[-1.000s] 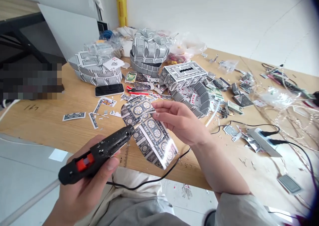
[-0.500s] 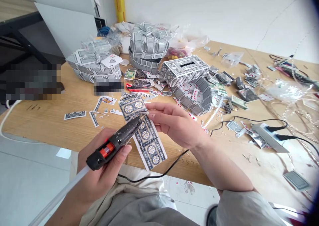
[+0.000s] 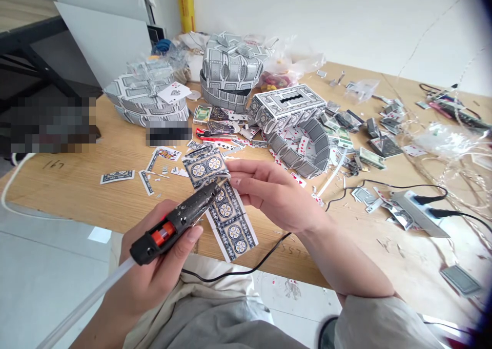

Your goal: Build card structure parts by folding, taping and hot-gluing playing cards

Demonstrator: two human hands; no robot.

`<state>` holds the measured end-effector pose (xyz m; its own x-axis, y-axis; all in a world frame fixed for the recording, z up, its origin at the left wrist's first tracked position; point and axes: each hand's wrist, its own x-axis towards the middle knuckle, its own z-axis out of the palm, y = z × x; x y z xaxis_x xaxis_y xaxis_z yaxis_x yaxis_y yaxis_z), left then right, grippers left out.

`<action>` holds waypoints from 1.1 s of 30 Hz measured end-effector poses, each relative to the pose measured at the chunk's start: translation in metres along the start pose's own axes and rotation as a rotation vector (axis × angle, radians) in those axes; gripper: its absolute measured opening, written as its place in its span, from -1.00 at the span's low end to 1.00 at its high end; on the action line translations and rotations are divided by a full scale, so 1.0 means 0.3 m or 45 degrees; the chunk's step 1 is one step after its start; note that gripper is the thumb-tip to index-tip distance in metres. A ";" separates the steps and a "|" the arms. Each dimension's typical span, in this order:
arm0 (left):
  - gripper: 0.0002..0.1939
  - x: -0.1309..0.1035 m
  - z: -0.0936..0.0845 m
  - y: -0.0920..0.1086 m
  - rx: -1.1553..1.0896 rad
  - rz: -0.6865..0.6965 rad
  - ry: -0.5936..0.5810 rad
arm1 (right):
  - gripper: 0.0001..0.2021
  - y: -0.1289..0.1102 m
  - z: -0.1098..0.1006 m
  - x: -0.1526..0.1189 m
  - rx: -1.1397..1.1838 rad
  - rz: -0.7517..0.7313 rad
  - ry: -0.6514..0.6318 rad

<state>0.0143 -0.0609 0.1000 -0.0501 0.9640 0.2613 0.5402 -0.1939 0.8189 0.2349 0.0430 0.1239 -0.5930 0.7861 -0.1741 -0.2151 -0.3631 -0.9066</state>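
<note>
My left hand [image 3: 154, 257] is closed around a black hot glue gun [image 3: 180, 220], a long white glue stick [image 3: 88, 298] sticking out of its back end. The gun's nozzle points up and right, close to a folded piece of joined playing cards [image 3: 232, 228] with blue patterned backs. My right hand [image 3: 279, 195] pinches that piece near its fold, thumb and fingers together. The upper section [image 3: 205, 168] bends away from the longer lower strip, which hangs over the table's front edge. Whether the nozzle touches the card is hidden.
Boxes made from cards stand behind: a lidded basket [image 3: 234, 69], a slotted box [image 3: 290, 105] and an open tray [image 3: 295, 157] holding cards. Card scraps [image 3: 148, 182] and a red cutter [image 3: 209, 135] lie nearby. A black cable [image 3: 253, 272] runs below my hands toward a power strip [image 3: 418, 213].
The glue gun's rear has shifted slightly left and down, its nozzle staying near the fold. My right hand keeps its pinch, and the view has moved a little.
</note>
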 end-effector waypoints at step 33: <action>-0.89 -0.014 -0.016 -0.009 0.090 0.019 0.018 | -0.66 0.000 0.011 -0.009 -0.109 -0.018 0.023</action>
<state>0.0090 -0.0652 0.0990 -0.0528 0.9583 0.2809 0.5987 -0.1948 0.7769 0.2341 0.0392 0.1257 -0.5764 0.7999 -0.1670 -0.1559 -0.3082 -0.9384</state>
